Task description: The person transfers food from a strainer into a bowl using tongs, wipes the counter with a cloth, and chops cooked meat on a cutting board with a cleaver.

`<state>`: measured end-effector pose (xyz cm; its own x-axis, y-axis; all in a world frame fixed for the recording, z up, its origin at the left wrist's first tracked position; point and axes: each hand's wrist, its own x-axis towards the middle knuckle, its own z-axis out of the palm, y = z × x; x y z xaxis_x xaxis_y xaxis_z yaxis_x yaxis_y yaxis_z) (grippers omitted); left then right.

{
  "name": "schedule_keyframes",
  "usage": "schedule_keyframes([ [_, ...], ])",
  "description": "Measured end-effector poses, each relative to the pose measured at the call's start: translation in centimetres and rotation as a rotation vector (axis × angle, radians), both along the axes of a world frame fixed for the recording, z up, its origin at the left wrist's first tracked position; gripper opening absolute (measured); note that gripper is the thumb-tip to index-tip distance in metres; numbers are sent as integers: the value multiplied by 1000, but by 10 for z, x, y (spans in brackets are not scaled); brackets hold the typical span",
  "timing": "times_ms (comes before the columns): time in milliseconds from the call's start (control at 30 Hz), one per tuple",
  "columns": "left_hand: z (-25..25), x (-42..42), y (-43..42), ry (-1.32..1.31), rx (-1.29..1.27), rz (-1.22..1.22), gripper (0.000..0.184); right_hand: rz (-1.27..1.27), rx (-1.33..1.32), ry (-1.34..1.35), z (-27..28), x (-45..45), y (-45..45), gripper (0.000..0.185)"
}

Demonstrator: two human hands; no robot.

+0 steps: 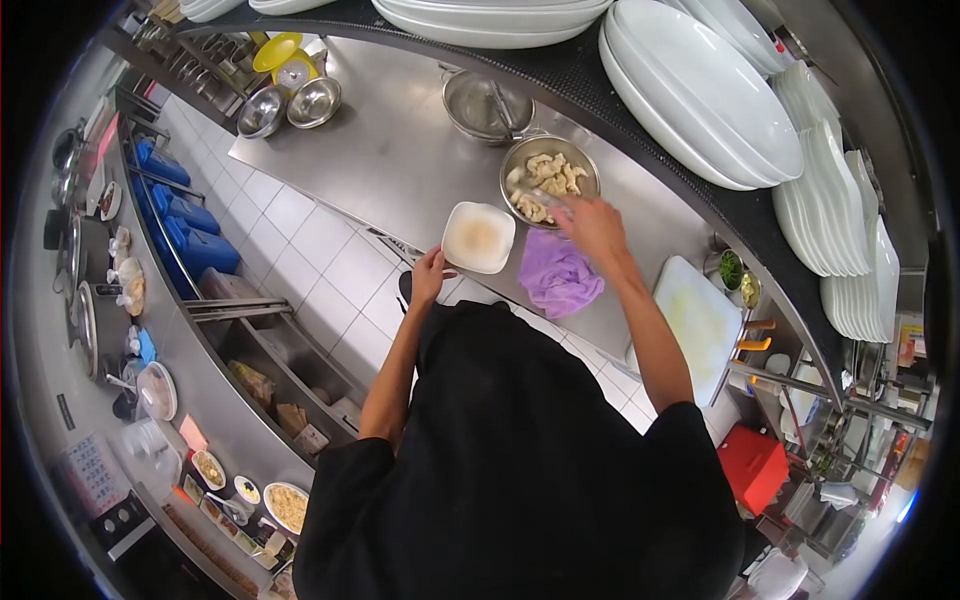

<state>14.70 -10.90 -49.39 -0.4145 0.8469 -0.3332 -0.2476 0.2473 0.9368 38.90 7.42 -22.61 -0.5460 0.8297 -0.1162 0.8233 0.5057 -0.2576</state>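
Observation:
A white square dish point(479, 238) with a brownish patch on its bottom sits at the counter's near edge. My left hand point(430, 276) is closed on its left corner. Just beyond lies a steel bowl point(507, 158) holding pale pieces that look like dumplings point(555, 174). Over that bowl's near rim reaches my right hand point(594, 226), its fingertips blurred among the pieces, so I cannot see whether they grip one. Below the right wrist a crumpled purple cloth point(560, 273) rests on the steel counter.
A second steel bowl point(487, 106) with a utensil in it stands behind. Oval white plates point(700, 90) fill the shelf above. To the right lie a cutting board point(685, 320) and a container of chopped greens point(731, 268). Two small steel bowls point(314, 102) stand near a yellow scale point(280, 55).

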Motion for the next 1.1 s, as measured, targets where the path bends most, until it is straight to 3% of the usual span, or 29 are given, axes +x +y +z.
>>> schedule_keyframes([
  [67,2,-2,1,10,-22,-13,42,46,-119,6,-4,-2,-24,36],
  [167,4,-2,1,30,-37,-34,42,131,-36,-5,-51,-6,-44,39],
  [367,1,-6,-4,34,-31,-1,44,-97,55,-20,-22,7,-21,41],
  [467,15,-7,-6,29,-33,-4,44,-191,41,-172,-24,29,18,44],
  [667,11,-8,-5,64,-42,-55,43,-290,-180,-143,-72,39,61,49],
  [767,18,-7,-6,55,-45,-58,42,-320,-90,-81,-100,41,67,56],
  [967,15,-9,-10,83,-30,-64,43,-291,-114,76,-37,48,25,50],
  [1100,17,-9,-6,97,-55,-72,44,-177,-301,30,-11,18,-24,49],
])
